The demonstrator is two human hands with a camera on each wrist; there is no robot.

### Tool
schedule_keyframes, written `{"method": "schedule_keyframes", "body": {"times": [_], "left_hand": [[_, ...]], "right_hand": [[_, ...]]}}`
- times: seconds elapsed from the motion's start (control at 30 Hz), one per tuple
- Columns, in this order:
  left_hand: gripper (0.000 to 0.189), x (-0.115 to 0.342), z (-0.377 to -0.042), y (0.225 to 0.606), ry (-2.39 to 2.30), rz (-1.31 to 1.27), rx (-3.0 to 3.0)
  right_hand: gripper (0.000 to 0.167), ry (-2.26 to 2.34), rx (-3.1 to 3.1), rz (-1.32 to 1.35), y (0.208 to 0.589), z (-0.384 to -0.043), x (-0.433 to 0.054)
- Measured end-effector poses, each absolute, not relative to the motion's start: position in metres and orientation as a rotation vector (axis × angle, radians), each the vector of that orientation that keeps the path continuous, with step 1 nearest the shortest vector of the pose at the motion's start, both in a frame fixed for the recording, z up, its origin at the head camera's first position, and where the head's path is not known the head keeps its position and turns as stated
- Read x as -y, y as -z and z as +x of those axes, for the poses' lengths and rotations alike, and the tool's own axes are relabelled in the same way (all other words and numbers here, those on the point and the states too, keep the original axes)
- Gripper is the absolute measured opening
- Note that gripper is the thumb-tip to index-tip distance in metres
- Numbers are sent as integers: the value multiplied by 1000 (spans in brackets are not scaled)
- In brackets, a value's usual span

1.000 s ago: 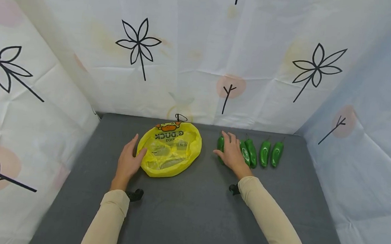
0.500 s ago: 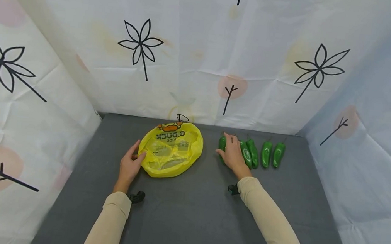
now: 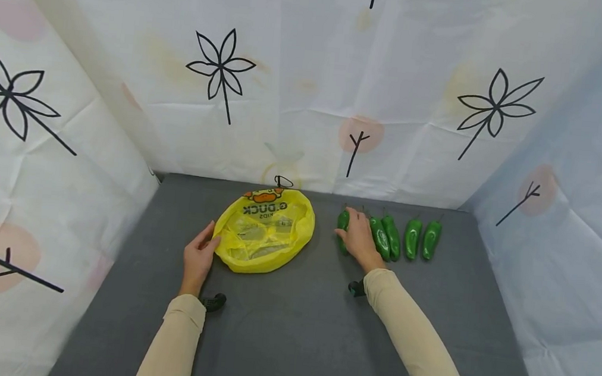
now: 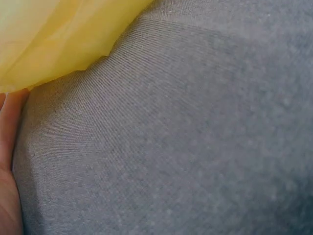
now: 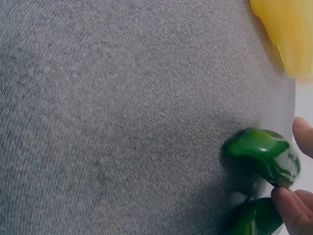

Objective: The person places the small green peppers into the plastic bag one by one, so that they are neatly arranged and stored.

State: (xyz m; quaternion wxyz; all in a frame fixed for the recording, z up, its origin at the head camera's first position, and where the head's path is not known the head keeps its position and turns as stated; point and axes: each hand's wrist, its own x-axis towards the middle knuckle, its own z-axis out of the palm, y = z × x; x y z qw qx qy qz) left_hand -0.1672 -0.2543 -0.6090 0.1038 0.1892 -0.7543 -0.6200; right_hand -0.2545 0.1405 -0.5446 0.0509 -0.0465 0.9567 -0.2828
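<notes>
Along the far edge of the grey surface [image 3: 288, 336], left of its middle, lies a round yellow plastic cover [image 3: 264, 231] with a duck print and backwards lettering, its far rim right by that edge. The left hand [image 3: 198, 259] is at the cover's left side, thumb and fingertips touching the rim; whether they pinch it, I cannot tell. A strip of grey runs from this hand to the left edge, narrower toward the far left corner.

Near the far right corner, green peppers [image 3: 412, 238] lie in a row, stems toward the far edge and set a little back from it. Five show; the right hand [image 3: 359, 236] hides whatever lies beneath it. In the right wrist view its fingertips touch the leftmost pepper [image 3: 343, 221] while the thumb stands apart on the other side, so the hand is released, spread loosely about it.

The two peppers nearest the right edge have a small gap between them; the next two inward lie close together. Grey shows between the cover and the leftmost pepper, and a broad stretch of it reaches toward the near side, between the forearms. Patterned white cloth [image 3: 309, 93] rises behind the far edge and along both sides.
</notes>
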Motion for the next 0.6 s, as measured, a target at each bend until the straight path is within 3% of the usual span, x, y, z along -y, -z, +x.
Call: {"method": "schedule_keyframes", "body": {"times": [0.3,0.6], "left_hand": [[52,254,-168,606,1847,714,2231],[49,253,-169,604,1786,712,2283]], "right_hand": [[70,866,-2865,-78,544,-257,-135],[70,790,-2778,-14,540,-264,-132]]}}
